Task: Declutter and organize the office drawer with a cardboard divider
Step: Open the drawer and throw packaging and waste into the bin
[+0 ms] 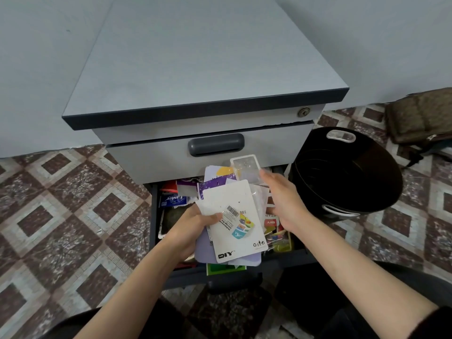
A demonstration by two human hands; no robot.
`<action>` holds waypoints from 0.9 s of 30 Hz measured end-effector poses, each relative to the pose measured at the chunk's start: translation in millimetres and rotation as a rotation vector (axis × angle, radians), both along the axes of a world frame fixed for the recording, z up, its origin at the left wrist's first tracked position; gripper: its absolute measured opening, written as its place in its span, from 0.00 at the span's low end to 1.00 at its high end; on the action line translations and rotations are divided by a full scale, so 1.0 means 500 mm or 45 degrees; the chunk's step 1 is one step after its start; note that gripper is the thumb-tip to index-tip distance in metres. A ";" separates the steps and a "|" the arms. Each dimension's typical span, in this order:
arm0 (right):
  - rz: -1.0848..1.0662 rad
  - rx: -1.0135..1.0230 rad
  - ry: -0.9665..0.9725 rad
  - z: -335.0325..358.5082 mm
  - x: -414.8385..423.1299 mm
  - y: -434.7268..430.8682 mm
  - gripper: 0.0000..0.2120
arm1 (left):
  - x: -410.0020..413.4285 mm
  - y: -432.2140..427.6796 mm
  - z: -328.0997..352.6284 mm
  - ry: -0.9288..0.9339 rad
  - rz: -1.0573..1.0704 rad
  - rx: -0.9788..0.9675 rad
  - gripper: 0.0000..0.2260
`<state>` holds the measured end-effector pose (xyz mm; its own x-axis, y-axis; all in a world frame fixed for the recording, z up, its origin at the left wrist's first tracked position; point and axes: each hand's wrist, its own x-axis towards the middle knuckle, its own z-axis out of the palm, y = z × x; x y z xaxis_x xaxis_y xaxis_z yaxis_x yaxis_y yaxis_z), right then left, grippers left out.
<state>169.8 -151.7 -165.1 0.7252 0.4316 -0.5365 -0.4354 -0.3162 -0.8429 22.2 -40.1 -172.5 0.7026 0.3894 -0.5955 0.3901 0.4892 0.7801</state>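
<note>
The left hand [193, 226] pinches a loose stack of white card packets [234, 216] and the right hand [281, 199] pinches a clear plastic blister tray [245, 167], so the slick packets could slide back into the open grey drawer [153, 211].

The card [234, 216] in my left hand [193, 226] is white, with a black barcode, black DIY lettering and a yellow-and-teal picture. The blister pack [245, 167] in my right hand [283, 199] is clear with a white rim. The cabinet [195, 57] is pale blue-grey with a dark edge, the bin [347, 177] is black, and the floor [61, 192] is maroon-and-cream diamonds.
</note>
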 end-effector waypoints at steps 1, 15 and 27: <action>-0.031 0.001 -0.029 0.002 0.005 0.002 0.13 | 0.000 0.001 0.000 -0.002 -0.020 0.003 0.13; -0.385 0.065 -0.093 0.024 0.054 0.000 0.02 | -0.003 0.008 -0.014 0.093 -0.123 0.127 0.11; 0.433 -0.040 -0.478 0.004 -0.036 0.024 0.08 | 0.010 0.011 -0.012 -0.056 0.172 -0.028 0.11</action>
